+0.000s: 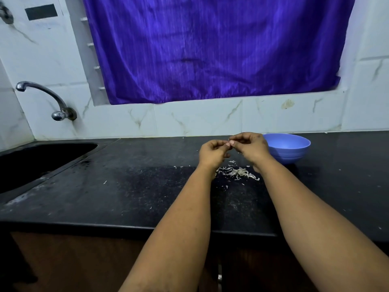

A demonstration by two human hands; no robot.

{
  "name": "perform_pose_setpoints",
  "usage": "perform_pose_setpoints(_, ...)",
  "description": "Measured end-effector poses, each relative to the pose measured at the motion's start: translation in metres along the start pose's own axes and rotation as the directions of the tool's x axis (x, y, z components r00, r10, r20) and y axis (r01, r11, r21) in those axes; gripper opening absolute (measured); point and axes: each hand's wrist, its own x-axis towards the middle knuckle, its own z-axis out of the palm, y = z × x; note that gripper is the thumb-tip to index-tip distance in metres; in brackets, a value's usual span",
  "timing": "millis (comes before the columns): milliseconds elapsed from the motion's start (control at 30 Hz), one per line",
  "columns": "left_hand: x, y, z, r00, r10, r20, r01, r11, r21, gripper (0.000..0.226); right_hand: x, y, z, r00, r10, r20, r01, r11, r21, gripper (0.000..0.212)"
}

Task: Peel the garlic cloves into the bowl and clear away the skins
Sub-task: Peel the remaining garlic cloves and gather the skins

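Camera: single wide-angle unit, head-worn.
Facing: forward and down across the bench [130, 186] toward the tiled wall [200, 119] and curtain [210, 49].
Range: close; forearms fill the lower frame.
Shared coverage: none, one view only.

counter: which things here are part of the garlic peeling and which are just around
Job: left hand and right hand pinching something small between them, likely a clove; bowl; skins.
Around: tap, sink, curtain.
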Motion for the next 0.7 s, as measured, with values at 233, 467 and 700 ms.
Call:
perform_pose_setpoints(233, 0.0020, -0.0034, -0.0026, 1.000, 0.006, -0.010, -0.005, 1.000, 0.022, 0.010, 0.0005, -0.0002, 0.0022, 0.993, 0.056, 0.106, -0.078, 0.973, 0.218, 0.019)
perform_pose_setpoints(467, 0.0029, -0.0030, -0.0013, 0.999, 0.013, 0.040, -0.015, 0.998, 0.060, 0.007, 0.0021, -0.0002, 0.0013, 0.994, 0.086, 0.074, -0.102, 0.962, 0.255, 0.013)
perform_pose_setpoints(700, 0.0015, -0.0001, 0.0002, 0.999, -0.005, 0.040, 0.003, 0.998, 0.063, 0.014, -0.0002, -0.0051, 0.0017, 0.986, 0.119, 0.113, -0.152, 0.924, 0.352, 0.019)
